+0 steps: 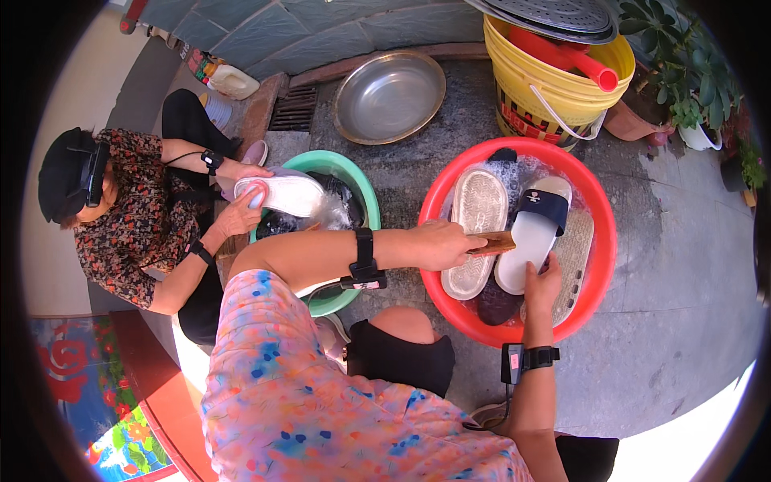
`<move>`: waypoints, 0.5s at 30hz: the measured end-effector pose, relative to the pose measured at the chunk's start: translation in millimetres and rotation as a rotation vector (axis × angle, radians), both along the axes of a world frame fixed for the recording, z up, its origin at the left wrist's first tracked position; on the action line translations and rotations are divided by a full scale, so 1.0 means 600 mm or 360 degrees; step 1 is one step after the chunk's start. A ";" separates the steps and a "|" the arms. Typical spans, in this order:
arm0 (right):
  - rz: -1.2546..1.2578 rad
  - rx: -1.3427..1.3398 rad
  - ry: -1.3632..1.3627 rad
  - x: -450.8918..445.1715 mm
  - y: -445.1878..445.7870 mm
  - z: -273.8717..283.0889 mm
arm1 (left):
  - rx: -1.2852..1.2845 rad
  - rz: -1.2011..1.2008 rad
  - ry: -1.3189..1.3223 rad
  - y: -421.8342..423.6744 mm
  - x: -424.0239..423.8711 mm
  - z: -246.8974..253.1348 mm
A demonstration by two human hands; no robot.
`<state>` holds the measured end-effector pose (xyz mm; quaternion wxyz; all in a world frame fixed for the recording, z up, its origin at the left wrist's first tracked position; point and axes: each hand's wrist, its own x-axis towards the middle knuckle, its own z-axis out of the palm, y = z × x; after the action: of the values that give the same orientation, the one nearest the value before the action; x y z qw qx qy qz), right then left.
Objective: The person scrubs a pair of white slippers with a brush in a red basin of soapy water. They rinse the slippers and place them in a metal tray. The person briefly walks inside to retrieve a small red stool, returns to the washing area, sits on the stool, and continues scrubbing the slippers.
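A wooden brush point(497, 242) is gripped in my left hand point(444, 244), its end beside a white slide sandal point(530, 244) with a navy strap; whether it touches cannot be told. My right hand point(544, 283) holds that sandal near its lower end, footbed up. Both hands are over a red plastic basin point(605, 253) of sudsy water. To the left in it, a pale slipper point(479, 208) lies with its patterned sole upward. Another pale sole point(573, 256) rests along the right wall, partly hidden by the sandal. Dark items point(499, 303) show underneath.
At left, a co-worker point(129, 199) holds a white-soled shoe point(286, 194) over a green basin point(362, 187). A metal basin point(388, 96) lies near the wall and a floor drain point(293, 108). A yellow bucket point(518, 90) and potted plants point(638, 111) stand at back right.
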<state>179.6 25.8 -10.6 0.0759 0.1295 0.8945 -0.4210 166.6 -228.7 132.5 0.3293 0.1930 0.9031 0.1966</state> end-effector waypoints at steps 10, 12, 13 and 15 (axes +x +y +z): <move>0.0164 0.0266 0.0357 0.019 -0.012 0.122 | 0.0341 0.0109 0.0559 0.110 -0.111 -0.036; 0.0152 0.0295 0.0351 0.019 -0.004 0.125 | 0.0314 0.0174 0.0604 0.113 -0.147 -0.068; 0.0146 0.0300 0.0354 0.019 -0.004 0.124 | 0.0187 0.0216 0.0674 0.111 -0.159 -0.075; 0.0152 0.0320 0.0334 0.025 0.001 0.125 | 0.0163 0.0232 0.0618 0.096 -0.175 -0.088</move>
<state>194.5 26.3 64.6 -0.0113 0.0489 0.9403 -0.3365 61.8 -170.9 79.8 0.1236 0.1778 0.9501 0.2246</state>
